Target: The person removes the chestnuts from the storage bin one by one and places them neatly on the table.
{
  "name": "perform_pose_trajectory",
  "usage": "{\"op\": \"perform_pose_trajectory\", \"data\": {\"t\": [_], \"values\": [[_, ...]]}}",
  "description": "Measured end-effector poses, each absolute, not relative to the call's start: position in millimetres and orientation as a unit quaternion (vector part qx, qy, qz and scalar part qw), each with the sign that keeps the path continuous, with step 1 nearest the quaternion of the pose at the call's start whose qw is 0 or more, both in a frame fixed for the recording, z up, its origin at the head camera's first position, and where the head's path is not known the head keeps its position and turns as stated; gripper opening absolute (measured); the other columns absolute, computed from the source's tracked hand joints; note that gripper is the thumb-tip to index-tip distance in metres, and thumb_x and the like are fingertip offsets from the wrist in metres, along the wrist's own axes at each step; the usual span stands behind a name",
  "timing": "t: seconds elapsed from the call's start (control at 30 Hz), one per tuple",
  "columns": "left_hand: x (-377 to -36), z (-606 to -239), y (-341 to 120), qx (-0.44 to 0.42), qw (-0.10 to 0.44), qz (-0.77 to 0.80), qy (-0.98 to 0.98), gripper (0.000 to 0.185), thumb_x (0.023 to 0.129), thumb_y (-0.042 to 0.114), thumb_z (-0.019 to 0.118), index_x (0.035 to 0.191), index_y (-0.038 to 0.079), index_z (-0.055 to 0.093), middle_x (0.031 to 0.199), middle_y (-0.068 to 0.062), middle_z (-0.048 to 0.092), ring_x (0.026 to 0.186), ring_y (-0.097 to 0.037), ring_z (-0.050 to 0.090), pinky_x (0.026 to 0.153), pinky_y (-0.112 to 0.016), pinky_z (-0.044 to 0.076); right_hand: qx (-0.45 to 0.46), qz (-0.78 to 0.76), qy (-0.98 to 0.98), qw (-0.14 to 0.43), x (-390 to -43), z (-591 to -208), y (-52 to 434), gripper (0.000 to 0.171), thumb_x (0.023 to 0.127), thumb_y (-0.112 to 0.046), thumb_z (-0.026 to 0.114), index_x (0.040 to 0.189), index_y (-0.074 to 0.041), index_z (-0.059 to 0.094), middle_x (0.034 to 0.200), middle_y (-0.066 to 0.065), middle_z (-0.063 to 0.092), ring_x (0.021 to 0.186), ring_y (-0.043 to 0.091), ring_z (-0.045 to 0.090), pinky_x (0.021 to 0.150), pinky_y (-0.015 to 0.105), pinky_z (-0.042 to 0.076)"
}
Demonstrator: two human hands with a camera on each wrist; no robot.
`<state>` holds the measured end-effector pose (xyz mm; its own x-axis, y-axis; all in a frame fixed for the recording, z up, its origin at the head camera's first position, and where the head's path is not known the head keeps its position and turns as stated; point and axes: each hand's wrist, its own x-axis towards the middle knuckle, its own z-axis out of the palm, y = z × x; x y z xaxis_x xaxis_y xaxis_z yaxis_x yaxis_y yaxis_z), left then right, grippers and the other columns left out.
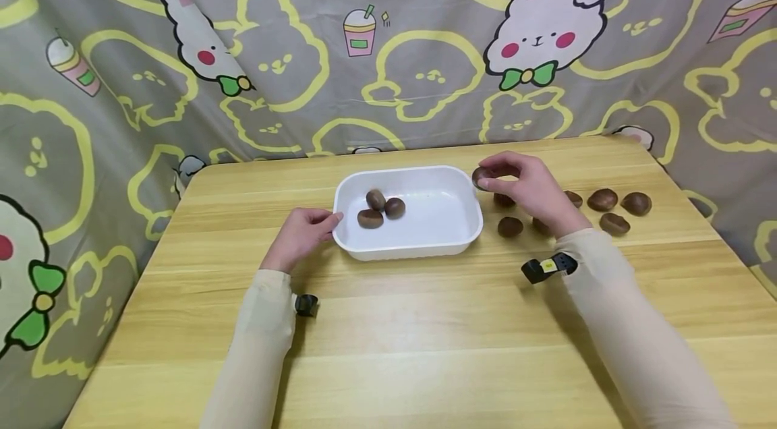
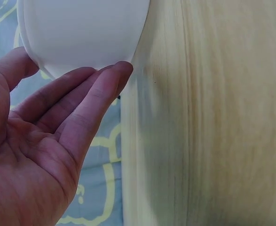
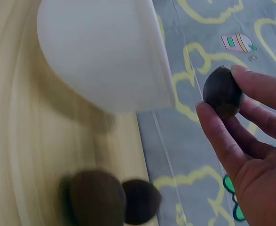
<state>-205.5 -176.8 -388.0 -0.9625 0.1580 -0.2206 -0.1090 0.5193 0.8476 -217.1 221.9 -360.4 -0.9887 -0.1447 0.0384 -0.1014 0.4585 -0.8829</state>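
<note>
The chestnut (image 1: 481, 177) sits pinched between thumb and fingertips of the right hand (image 1: 527, 190), held just above the tray's (image 1: 467, 235) right rim. To do this step well, the hand should carry it a little further over the tray and lower it near the three nuts (image 1: 380, 208) already inside before letting go, so it does not bounce out. The left hand (image 1: 301, 233), fingers straight, touches the tray's left edge and should steady it there. More loose nuts (image 1: 610, 208) lie on the desk (image 1: 425, 334) right of the tray.
</note>
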Motion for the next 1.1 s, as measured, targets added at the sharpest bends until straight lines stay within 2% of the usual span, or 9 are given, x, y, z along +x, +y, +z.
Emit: {"op": "perform_pose_trajectory", "data": {"t": [0.23,0.53,0.77,1.1], "values": [[-205,-388,-177,0.008,0.139,0.494,0.858,0.041,0.098,0.031,0.063,0.12,-0.003,0.067,0.114,-0.017,0.068,0.095,-0.024,0.069,0.088,-0.038,0.053,-0.051,-0.5,0.864,0.02,-212,-360,248,0.042,0.091,-0.032,0.073,0.124,-0.007,0.064,0.117,0.009,0.067,0.11,0.018,0.057,0.094,0.034,0.039],[-205,-387,-177,0.006,0.141,0.497,0.856,0.042,0.098,0.031,0.063,0.121,-0.004,0.066,0.116,-0.019,0.067,0.097,-0.025,0.068,0.089,-0.038,0.052,-0.035,-0.475,0.879,0.014,-207,-362,276,0.049,0.089,-0.042,0.072,0.124,-0.009,0.062,0.117,0.008,0.066,0.107,0.015,0.056,0.089,0.025,0.042],[-206,-390,-176,0.007,0.137,0.503,0.854,0.042,0.098,0.031,0.063,0.121,-0.004,0.066,0.116,-0.019,0.067,0.096,-0.025,0.069,0.089,-0.04,0.053,-0.023,-0.459,0.888,0.003,-199,-368,299,0.048,0.091,-0.04,0.071,0.124,-0.007,0.062,0.114,0.005,0.067,0.103,0.011,0.057,0.084,0.016,0.041],[-205,-391,-176,0.001,0.139,0.5,0.855,0.043,0.098,0.032,0.063,0.122,-0.003,0.066,0.116,-0.018,0.067,0.093,-0.024,0.069,0.086,-0.036,0.054,0.002,-0.452,0.892,-0.013,-184,-377,342,0.047,0.091,-0.032,0.072,0.127,-0.003,0.06,0.1,-0.019,0.067,0.092,-0.003,0.059,0.076,0.011,0.043]]}}
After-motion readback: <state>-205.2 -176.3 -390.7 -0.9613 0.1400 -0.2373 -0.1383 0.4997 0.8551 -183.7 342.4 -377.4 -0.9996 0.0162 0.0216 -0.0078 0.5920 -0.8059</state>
